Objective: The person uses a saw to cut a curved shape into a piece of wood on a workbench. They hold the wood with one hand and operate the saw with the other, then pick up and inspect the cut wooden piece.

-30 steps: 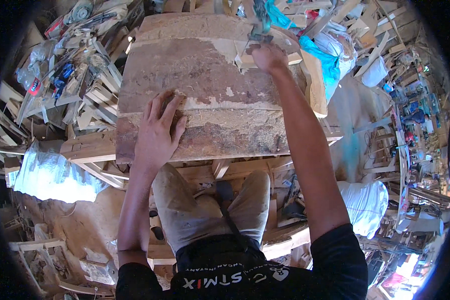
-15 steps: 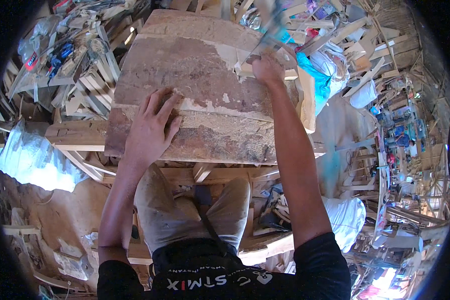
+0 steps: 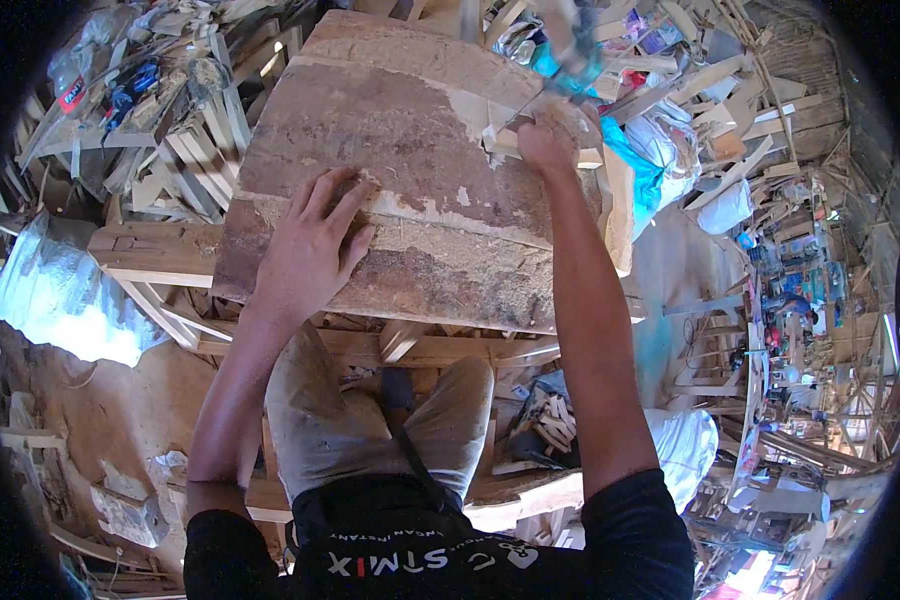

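Note:
A broad, worn brown board (image 3: 370, 130) lies before me, with pale bare patches and sawdust along its near part. My left hand (image 3: 312, 235) rests on the board's near left, fingers slightly bent and apart, holding nothing. At the far right, my right hand (image 3: 547, 150) is closed in a fist over a short pale wood strip (image 3: 589, 158) lying on the board. What the fist grips is hidden. A thin dark line slants beside it, and a grey blurred shape (image 3: 573, 55) shows beyond; I cannot make out what they are.
Wood offcuts (image 3: 195, 165) and a plastic bottle (image 3: 70, 92) are piled at the left. A timber beam (image 3: 155, 250) juts out under the board. Turquoise plastic (image 3: 642, 175) and white sacks (image 3: 682, 140) lie right of the board. More scraps (image 3: 745, 110) cover the far right.
The whole view has shifted slightly. Both hands keep almost the same places on the board. The grey blur beyond my right hand has changed position and shape.

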Demonstrator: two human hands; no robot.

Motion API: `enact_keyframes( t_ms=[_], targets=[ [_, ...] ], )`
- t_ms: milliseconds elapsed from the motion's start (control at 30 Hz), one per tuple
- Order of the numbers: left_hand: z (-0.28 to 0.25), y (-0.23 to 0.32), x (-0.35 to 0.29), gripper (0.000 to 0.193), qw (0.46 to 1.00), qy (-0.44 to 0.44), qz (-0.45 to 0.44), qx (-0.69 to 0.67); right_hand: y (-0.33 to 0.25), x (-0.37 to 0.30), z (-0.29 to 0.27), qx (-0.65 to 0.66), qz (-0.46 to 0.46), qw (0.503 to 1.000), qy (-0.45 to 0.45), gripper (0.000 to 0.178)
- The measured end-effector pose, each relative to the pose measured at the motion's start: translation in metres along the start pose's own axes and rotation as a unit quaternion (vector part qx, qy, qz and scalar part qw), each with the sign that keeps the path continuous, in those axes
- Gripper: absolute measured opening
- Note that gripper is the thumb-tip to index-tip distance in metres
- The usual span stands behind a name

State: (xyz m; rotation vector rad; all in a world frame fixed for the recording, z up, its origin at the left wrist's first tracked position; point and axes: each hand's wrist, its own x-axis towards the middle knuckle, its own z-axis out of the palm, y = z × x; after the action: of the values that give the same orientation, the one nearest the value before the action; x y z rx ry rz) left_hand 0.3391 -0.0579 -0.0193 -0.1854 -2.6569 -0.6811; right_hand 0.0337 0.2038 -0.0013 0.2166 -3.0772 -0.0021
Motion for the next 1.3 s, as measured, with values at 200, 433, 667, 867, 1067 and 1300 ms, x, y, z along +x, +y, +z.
enact_keyframes(
  t_ms=[200, 433, 667, 867, 1067, 1300],
  targets=[
    [-0.003, -0.008, -0.002, 0.052, 1.000, 0.010, -0.001, -0.016, -0.002, -0.004, 0.004, -0.002, -0.013, 0.999, 0.031, 0.062],
    [-0.027, -0.056, -0.029, 0.060, 0.965, 0.069, -0.134, 0.215, -0.007, -0.005, -0.006, -0.012, 0.001, 1.000, 0.008, 0.060],
    [-0.026, -0.056, -0.029, 0.065, 0.977, 0.056, -0.192, 0.079, -0.006, -0.002, -0.005, 0.002, 0.006, 1.000, 0.012, 0.057],
    [-0.030, -0.058, -0.030, 0.064, 0.978, 0.056, -0.189, 0.064, -0.007, -0.001, 0.000, 0.026, 0.013, 0.999, 0.027, 0.060],
    [-0.029, -0.057, -0.027, 0.063, 0.978, 0.058, -0.192, 0.053, 0.003, 0.010, 0.009, 0.038, -0.001, 0.998, 0.045, 0.059],
    [-0.029, -0.057, -0.027, 0.065, 0.977, 0.049, -0.201, 0.050, -0.009, 0.000, -0.005, 0.023, 0.005, 1.000, 0.015, 0.059]
  ],
)
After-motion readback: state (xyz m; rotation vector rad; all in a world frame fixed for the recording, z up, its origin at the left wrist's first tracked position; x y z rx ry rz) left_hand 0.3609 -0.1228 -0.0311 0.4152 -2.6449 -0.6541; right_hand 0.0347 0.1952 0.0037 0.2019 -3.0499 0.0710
